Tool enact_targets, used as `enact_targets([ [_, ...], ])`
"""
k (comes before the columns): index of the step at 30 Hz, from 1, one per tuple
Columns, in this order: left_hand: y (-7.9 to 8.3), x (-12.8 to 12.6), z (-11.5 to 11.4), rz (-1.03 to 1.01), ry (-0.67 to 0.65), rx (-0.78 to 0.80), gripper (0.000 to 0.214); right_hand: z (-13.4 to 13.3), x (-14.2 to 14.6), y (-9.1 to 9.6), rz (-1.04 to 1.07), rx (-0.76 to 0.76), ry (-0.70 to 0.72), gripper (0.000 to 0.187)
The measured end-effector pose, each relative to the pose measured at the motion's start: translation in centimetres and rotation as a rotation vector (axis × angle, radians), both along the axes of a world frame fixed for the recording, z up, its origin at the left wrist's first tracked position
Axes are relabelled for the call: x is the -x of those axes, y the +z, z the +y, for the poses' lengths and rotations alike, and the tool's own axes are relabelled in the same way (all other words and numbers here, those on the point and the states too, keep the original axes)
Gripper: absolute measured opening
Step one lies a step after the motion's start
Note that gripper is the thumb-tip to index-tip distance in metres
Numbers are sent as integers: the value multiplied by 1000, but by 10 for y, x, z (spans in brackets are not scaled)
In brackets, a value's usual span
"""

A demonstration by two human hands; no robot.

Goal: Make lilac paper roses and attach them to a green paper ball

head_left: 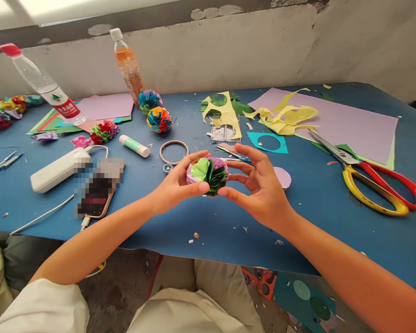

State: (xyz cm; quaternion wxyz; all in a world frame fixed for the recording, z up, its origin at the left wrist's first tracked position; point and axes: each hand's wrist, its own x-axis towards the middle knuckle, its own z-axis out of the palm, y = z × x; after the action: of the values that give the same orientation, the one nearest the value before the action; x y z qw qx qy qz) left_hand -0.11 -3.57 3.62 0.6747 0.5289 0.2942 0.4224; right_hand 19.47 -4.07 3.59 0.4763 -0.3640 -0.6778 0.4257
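Note:
A paper flower ball (215, 175) with ruffled light green, dark green and purple folds is held above the near middle of the table. My left hand (182, 182) grips it from the left, thumb in front and fingers behind. From the right, my right hand (260, 185) touches its edge with the thumb and a lower fingertip, while the index finger is raised clear of it. Behind my right hand lies a purple paper disc (283, 177). Small scissors (237, 153) lie partly hidden beyond the fingers. A tape ring (174, 152) rests beyond my left hand.
Large red-and-yellow scissors (374, 178) lie at right beside purple sheets (360, 125) and yellow scraps (284, 115). Leftward are a glue stick (134, 145), a phone (99, 194), a white power strip (58, 171), finished paper balls (159, 119) and two bottles (128, 64).

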Motion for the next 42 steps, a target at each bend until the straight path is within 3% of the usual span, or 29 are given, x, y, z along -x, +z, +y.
enact_targets([
  [3, 2, 0, 1, 7, 83, -68, 69, -4, 1, 1, 42, -53, -12, 60],
  [7, 6, 2, 3, -80, 79, -182, 63, -3, 2, 3, 116, 168, 10, 54],
  [11, 6, 5, 4, -87, -21, -29, 54, -1, 3, 4, 153, 316, 71, 59],
  [14, 2, 6, 6, -24, -5, 31, 51, 0, 3, 4, 162, 283, 18, 58],
  [19, -3, 5, 5, 69, -3, -71, 53, 2, 1, -1, 86, 180, -88, 59],
  [23, -2, 2, -1, 172, 45, -70, 58, 1, 2, -5, 8, 124, -107, 61],
  [29, -4, -1, 0, 149, 177, -77, 43, 0, 0, -5, -66, 153, -119, 62],
  [34, -4, 0, 0, 192, 136, -121, 35, -2, 3, -3, -130, 62, -89, 79],
  [39, -4, -1, -6, 267, 55, -132, 38, 1, 6, -4, 7, 79, -83, 55],
  [42, -5, -1, -8, 264, 45, -144, 40, 3, 5, -4, 36, 108, -100, 50],
])
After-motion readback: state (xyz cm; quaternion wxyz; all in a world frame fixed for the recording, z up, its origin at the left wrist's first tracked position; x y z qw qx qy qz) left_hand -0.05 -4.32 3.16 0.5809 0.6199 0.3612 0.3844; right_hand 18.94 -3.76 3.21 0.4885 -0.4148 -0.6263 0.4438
